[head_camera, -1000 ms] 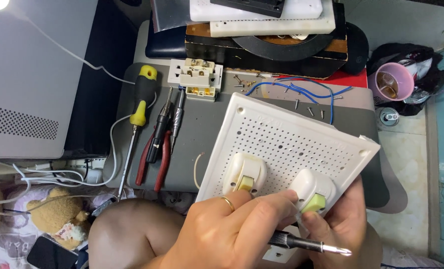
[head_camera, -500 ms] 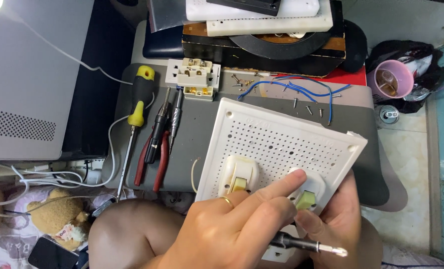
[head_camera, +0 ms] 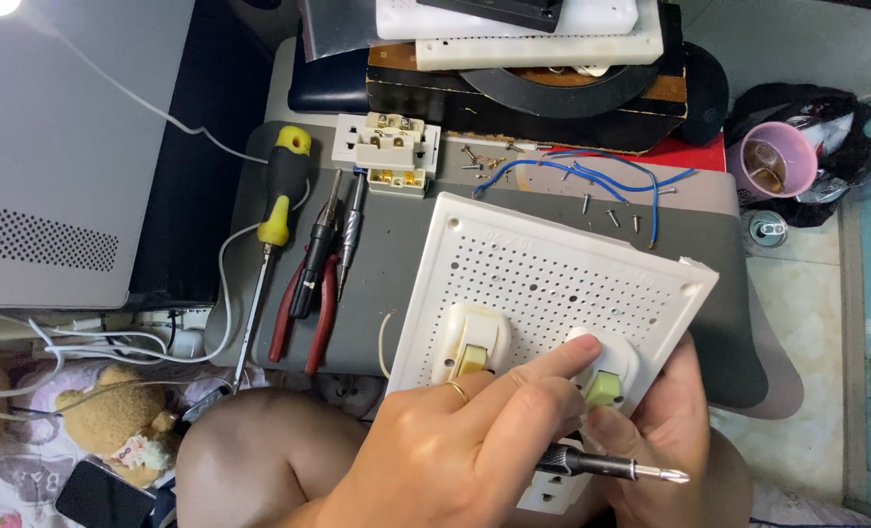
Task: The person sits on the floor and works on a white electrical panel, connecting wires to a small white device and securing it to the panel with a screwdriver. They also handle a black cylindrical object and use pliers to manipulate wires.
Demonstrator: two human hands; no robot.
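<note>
A: Where is the perforated board (head_camera: 562,284)?

B: Tilted over my lap, its far edge above the bench (head_camera: 396,244). My right hand (head_camera: 665,430) grips its lower corner from beneath to steady it.

A: And the left hand (head_camera: 455,450)?

B: Its grip pinches the screwdriver bit (head_camera: 611,469), forefinger pressing the round white switch (head_camera: 602,367).

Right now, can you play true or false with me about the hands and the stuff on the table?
1. The left hand presses a finger on a round switch on the white board. True.
2. The screwdriver bit sticks out from under the left hand. True.
3. The yellow-handled screwdriver is in the right hand. False: it lies on the grey table, left of the board.
4. The pink cup stands on the white board. False: it sits off to the right, beside the table.
5. Red pliers lie left of the board. True.
</note>
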